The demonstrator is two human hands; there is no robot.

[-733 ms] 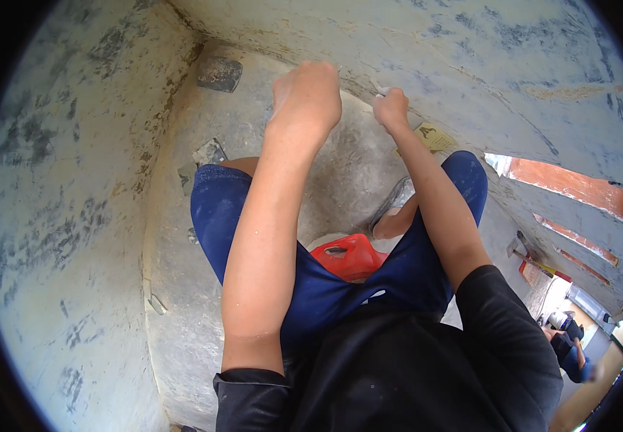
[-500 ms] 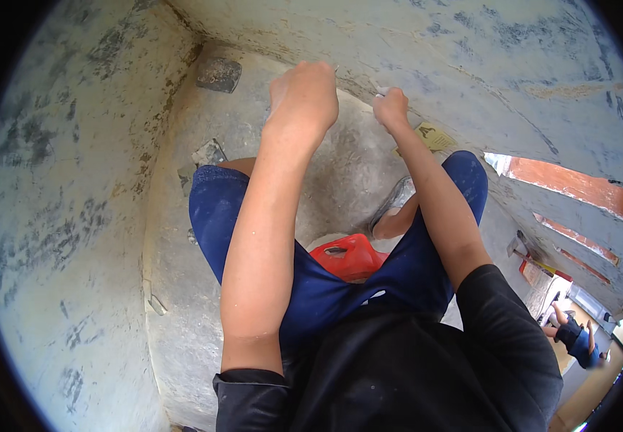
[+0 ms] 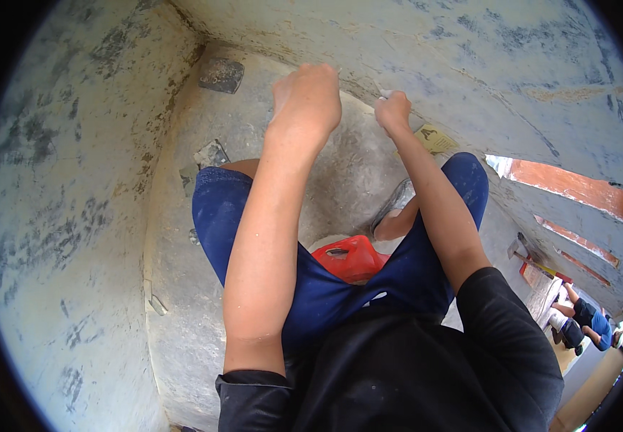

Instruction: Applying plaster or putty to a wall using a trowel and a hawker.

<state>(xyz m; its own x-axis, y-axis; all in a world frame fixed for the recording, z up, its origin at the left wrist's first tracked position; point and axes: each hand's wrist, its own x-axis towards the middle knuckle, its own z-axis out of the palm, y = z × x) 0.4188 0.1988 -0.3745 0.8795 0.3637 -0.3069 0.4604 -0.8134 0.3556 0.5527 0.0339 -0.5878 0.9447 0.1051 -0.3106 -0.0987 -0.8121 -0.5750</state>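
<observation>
Both hands have barely shifted, the left hand (image 3: 306, 97) fisted beside the right hand (image 3: 392, 111). Right fingers pinch a small pale tool (image 3: 386, 92), hard to make out, against the plastered wall (image 3: 470, 50); it looks light and stiff, best pinched low.

Tight corner here: the plastered wall (image 3: 470, 65) runs just ahead of both fists, left hand (image 3: 306, 97) and right hand (image 3: 393, 111), and the side wall (image 3: 66, 216) closes off the left. Open room lies between the forearms (knees and the red stool (image 3: 347, 258) crowd below).
</observation>
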